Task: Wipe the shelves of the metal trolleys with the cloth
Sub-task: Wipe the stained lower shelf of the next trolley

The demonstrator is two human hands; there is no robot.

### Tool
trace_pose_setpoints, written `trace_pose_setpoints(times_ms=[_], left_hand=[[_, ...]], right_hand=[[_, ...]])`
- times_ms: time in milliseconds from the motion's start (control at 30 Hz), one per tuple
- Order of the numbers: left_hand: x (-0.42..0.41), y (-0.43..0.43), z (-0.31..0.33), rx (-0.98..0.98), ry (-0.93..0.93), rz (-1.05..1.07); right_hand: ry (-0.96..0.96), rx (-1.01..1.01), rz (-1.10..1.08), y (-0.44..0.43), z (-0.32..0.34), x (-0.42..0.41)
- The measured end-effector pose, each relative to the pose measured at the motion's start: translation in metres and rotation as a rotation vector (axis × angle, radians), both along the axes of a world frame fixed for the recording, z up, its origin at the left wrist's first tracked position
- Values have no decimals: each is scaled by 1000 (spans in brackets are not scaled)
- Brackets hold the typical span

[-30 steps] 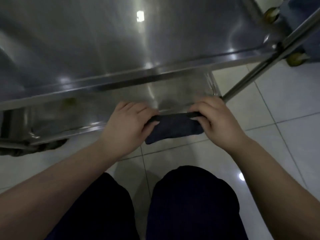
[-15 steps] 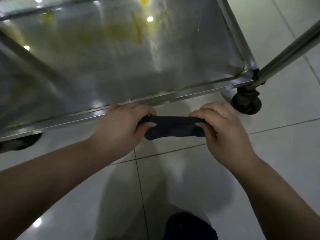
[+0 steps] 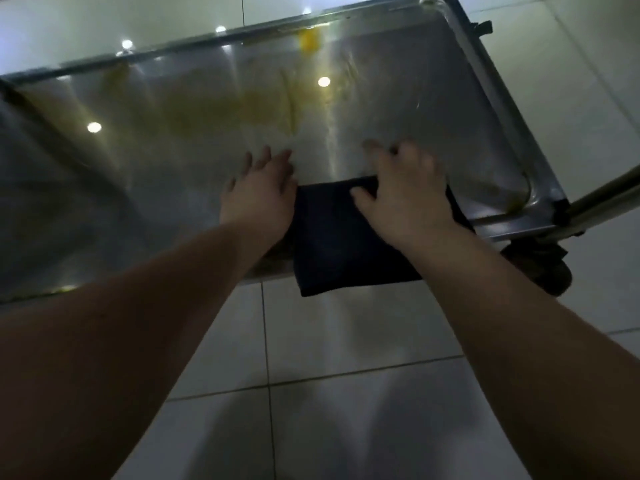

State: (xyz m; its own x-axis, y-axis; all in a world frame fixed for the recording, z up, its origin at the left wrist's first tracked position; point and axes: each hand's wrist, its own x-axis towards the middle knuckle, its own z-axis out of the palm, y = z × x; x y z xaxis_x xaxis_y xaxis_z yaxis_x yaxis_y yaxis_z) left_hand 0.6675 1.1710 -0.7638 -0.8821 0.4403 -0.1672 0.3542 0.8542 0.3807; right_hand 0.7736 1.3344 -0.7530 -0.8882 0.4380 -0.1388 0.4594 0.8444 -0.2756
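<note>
On the trolley shelf point(image 3: 415, 116), a dark cloth point(image 3: 332, 244) hung over the near rim. The right hand point(image 3: 405, 195) pressed it, spread flat; the left hand point(image 3: 259, 195) lay flat beside it.

The shelf point(image 3: 415, 98) is bare metal, smooth and glossy with a faint brushed grain, mirror-bright in spots. Yellowish smears point(image 3: 249, 109) dull its sheen in patches. The cloth point(image 3: 332, 237) is dark, matt, soft fabric with no shine. The post point(image 3: 609, 195) is polished metal tube. The caster point(image 3: 550, 268) looks dark and matt. The floor point(image 3: 346, 341) is pale glossy tile with thin grout lines.
</note>
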Motion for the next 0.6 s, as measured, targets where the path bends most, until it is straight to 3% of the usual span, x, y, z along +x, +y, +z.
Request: trace_pose_setpoints(times_ms=[100,167,233,367,600], left_hand=[[-2,-6,-15,-154,76,5],[1,-4,-20,-209,133,5],[2,-3,-22,-235,141,-2],[1,-5,-27,-250,155,-16],[1,-5,-29,-255,175,-8]], right_hand=[[-14,124,111,-28,-19,14],[46,75,91,-33,-18,22],[1,-20,111,-39,-18,29],[-78,101,157,-49,-24,26],[-129,121,122,5,-32,-101]])
